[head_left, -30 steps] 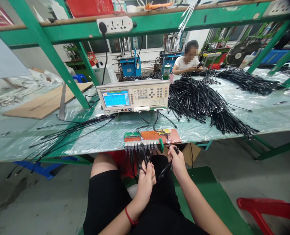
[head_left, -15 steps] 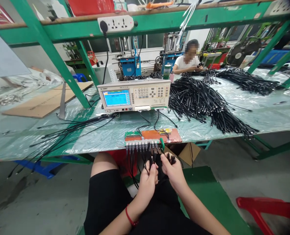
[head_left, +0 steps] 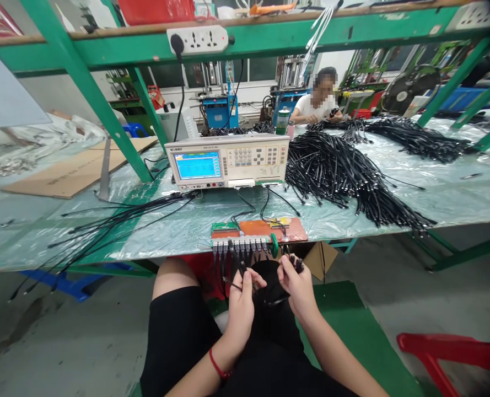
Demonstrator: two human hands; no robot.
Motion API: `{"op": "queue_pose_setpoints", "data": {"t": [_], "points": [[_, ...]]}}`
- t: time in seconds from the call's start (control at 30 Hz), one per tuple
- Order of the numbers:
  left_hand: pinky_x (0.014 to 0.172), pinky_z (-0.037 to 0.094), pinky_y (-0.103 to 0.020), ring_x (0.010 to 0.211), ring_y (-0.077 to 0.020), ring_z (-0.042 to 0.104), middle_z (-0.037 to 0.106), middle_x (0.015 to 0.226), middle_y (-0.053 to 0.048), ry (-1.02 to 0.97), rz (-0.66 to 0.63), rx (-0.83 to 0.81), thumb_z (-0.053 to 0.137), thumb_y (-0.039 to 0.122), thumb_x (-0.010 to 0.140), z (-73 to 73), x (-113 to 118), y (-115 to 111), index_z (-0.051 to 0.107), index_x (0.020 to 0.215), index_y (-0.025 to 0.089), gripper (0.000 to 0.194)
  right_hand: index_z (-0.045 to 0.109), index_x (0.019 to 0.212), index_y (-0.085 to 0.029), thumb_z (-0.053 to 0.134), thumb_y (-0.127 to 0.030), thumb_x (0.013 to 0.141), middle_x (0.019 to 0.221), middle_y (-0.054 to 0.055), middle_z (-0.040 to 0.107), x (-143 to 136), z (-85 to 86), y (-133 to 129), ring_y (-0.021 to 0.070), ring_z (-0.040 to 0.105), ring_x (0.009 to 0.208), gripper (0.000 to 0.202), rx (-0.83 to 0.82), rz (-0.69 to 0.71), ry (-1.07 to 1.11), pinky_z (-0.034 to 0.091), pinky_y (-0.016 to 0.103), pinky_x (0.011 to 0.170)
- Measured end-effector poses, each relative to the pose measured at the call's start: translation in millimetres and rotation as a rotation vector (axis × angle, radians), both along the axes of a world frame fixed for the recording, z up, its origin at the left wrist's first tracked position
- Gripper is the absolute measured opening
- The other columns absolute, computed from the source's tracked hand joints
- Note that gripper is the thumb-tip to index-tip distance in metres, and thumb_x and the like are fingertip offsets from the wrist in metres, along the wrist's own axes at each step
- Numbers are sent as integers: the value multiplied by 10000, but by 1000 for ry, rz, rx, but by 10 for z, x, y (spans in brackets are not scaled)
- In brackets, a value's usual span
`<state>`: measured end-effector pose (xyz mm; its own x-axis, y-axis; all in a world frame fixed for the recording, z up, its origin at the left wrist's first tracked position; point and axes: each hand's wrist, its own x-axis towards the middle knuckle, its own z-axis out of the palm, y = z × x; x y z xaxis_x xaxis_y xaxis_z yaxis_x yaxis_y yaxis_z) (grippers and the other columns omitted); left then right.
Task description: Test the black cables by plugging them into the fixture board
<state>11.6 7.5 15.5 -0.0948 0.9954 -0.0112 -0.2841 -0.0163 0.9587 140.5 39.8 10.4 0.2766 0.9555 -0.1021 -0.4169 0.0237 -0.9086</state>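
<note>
Just below the table edge, my left hand [head_left: 245,289] has its thumb pressed on black cables [head_left: 241,267], with some fingers spread. To its right, my right hand [head_left: 296,281] is closed around several black cable ends [head_left: 297,264]. Above both hands, a row of metal connector sockets [head_left: 240,242] lines the table edge, with black cables plugged in and hanging down. Behind the row lies an orange board [head_left: 255,227] with small circuit boards and a green ring [head_left: 274,245] at its right. Wires run from it to a tester [head_left: 228,162] with a lit blue screen.
A large pile of black cables [head_left: 331,171] covers the table at the right, and more cables [head_left: 116,218] hang over the left edge. Green shelf posts [head_left: 100,105] rise behind. A person in white [head_left: 317,107] sits across the table. A red stool [head_left: 455,347] stands at the lower right.
My hands have moved apart, the left one leftward with cables, the right one slightly right. Fingers of my left hand have spread. The text on the tester's screen has gone.
</note>
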Motion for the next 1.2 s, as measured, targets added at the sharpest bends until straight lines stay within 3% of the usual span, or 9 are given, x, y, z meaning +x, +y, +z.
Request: {"op": "queue_pose_setpoints", "data": {"t": [0.07, 0.17, 0.3, 0.6, 1.2], "points": [[797, 484, -305, 743, -172, 631, 663, 721, -22, -45, -33, -18, 504, 553, 979, -30, 8, 2, 607, 951, 193, 376, 547, 760, -174, 837, -589, 705, 532, -34, 478, 94, -59, 80, 69, 335, 437, 509, -4, -87, -32, 189, 175, 379], [802, 497, -319, 776, -180, 651, 694, 794, -39, -98, -110, -55, 542, 557, 960, -67, 34, 7, 607, 974, 187, 376, 516, 718, -176, 858, -583, 680, 529, -45, 450, 197, -146, 193, 68, 340, 450, 533, -9, -161, -67, 206, 178, 390], [819, 509, -334, 839, -192, 670, 726, 903, -65, -101, -129, -82, 562, 546, 952, -89, 52, 27, 612, 988, 181, 371, 502, 735, -183, 881, -585, 645, 517, -72, 405, 238, -207, 278, 61, 309, 444, 560, -21, -179, -40, 202, 180, 393], [801, 516, -330, 820, -186, 674, 729, 898, -62, -116, -112, -90, 568, 530, 956, -154, 56, 54, 613, 992, 178, 357, 509, 761, -183, 890, -574, 637, 521, -79, 399, 250, -267, 296, 63, 318, 453, 560, -42, -170, -15, 219, 173, 398], [821, 541, -340, 816, -192, 688, 731, 869, -59, -163, -151, -121, 632, 572, 901, -98, 99, 41, 626, 983, 172, 408, 462, 718, -198, 873, -506, 679, 513, -93, 359, 226, -171, 312, 54, 299, 428, 515, 13, -169, -23, 221, 177, 384]]}}
